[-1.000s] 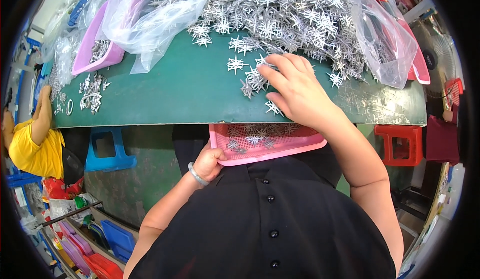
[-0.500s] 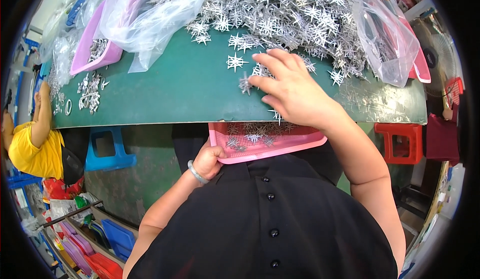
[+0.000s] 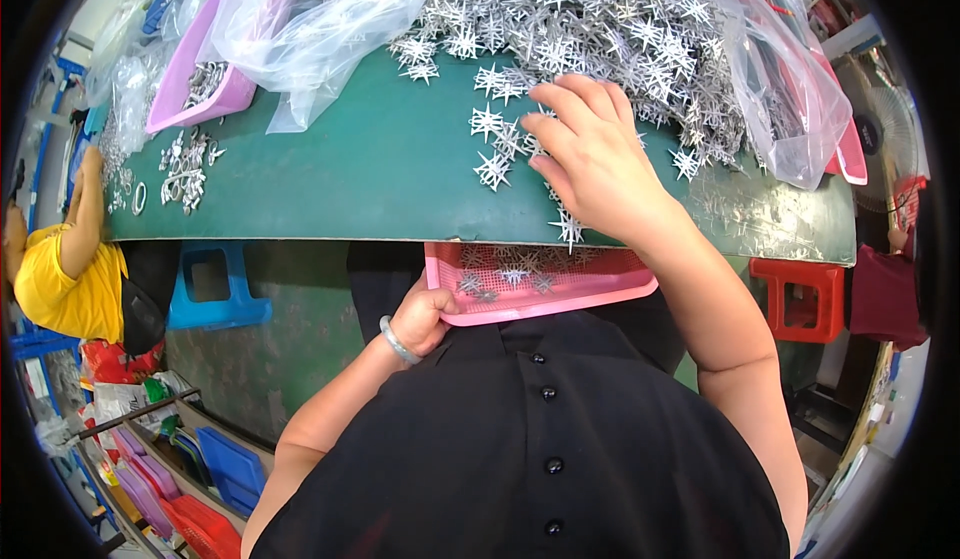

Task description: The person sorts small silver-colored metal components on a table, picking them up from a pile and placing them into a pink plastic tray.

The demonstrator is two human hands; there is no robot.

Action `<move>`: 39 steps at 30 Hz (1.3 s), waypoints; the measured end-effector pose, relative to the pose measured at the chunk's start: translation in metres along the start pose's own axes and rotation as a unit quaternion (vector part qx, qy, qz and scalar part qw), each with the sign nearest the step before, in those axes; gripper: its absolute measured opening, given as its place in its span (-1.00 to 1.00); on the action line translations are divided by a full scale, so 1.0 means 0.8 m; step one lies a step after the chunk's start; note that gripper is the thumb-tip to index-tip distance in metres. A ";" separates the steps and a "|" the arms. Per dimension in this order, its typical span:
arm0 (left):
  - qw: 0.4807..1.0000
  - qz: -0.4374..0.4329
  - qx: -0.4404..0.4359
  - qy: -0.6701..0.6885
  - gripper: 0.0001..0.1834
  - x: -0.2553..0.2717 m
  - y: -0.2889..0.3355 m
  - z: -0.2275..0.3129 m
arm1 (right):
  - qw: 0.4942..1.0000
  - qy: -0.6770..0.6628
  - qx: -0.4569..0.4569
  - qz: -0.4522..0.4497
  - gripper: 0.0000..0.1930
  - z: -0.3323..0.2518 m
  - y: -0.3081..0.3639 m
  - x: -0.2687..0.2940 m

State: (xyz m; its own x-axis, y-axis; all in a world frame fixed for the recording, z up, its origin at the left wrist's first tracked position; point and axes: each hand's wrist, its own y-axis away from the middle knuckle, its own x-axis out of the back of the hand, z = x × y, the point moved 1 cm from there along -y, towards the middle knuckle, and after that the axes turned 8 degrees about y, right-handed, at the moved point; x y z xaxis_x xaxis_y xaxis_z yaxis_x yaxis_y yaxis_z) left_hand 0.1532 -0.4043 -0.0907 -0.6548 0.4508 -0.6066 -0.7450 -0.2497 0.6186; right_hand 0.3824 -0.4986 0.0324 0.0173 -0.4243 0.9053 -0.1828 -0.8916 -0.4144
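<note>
A pink mesh basket [image 3: 590, 299] is tucked half under the front edge of the table, with several silvery star-shaped metal pieces inside. At its left end, my left hand [image 3: 420, 323], a pale bangle on the wrist, is closed round the rim. My right hand [image 3: 605, 164] hovers over loose star pieces on the green tabletop, just short of the big pile [image 3: 590, 29]. Its fingers are bent and apart; nothing shows in them, though the palm side is hidden. Nearest to the fingertips lies a small group of stars [image 3: 492, 171]. One star piece [image 3: 569, 229] sits at the table edge, below my right wrist.
On the green table [image 3: 340, 184], a purple tray [image 3: 205, 109] and small metal parts [image 3: 185, 174] lie left, beside clear plastic bags [image 3: 330, 34]. Another bag [image 3: 800, 129] is at right. A blue stool [image 3: 220, 284], a red stool [image 3: 798, 299] and a co-worker in yellow [image 3: 65, 289] stand around.
My right hand has moved slightly farther in toward the pile. A star piece that was blurred by its fingertips now lies still with others. My left hand keeps hold of the basket.
</note>
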 end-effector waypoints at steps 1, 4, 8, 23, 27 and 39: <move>1.000 0.000 0.000 0.000 -0.33 0.001 0.000 0.000 | 0.999 0.036 -0.003 0.023 -0.76 -0.001 -0.007 -0.004; 1.000 0.002 0.000 0.000 -0.34 0.004 0.000 -0.001 | 0.997 0.073 -0.003 0.040 -0.79 0.000 -0.018 -0.014; 1.000 0.001 -0.003 0.001 -0.34 0.006 0.000 -0.003 | 1.000 0.019 0.003 -0.006 -0.86 0.004 -0.030 -0.013; 1.000 -0.016 0.003 0.020 -0.16 0.007 -0.001 -0.003 | 0.936 -0.298 -0.185 0.024 -0.89 0.008 -0.010 -0.001; 0.999 -0.024 0.001 0.028 -0.16 0.008 -0.001 -0.002 | 0.911 -0.372 -0.163 -0.070 -0.87 0.006 -0.001 0.000; 1.000 -0.016 -0.007 0.000 -0.31 0.011 -0.001 -0.005 | 0.987 -0.160 -0.020 0.003 -0.82 -0.001 0.015 0.006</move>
State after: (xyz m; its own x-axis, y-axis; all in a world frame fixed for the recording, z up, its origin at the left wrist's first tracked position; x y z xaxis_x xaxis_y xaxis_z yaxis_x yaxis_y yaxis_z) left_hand 0.1476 -0.4039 -0.0984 -0.6305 0.4591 -0.6259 -0.7673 -0.2469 0.5918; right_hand 0.3798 -0.5111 0.0319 0.3246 -0.4638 0.8243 -0.2217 -0.8845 -0.4104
